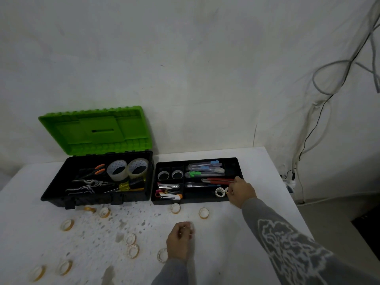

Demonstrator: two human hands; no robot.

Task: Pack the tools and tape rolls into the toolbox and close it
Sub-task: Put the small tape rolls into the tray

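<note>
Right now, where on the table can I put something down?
Bare spots: the back right corner of the table beside the tray, and the front strip between the left hand and right sleeve. Crowded in front of the toolbox, with tape rolls scattered.

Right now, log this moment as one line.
toolbox: lid open; tray: out, beside toolbox; right hand: pinching small roll at tray; left hand: gripping blurred white item; loose rolls: on table
</note>
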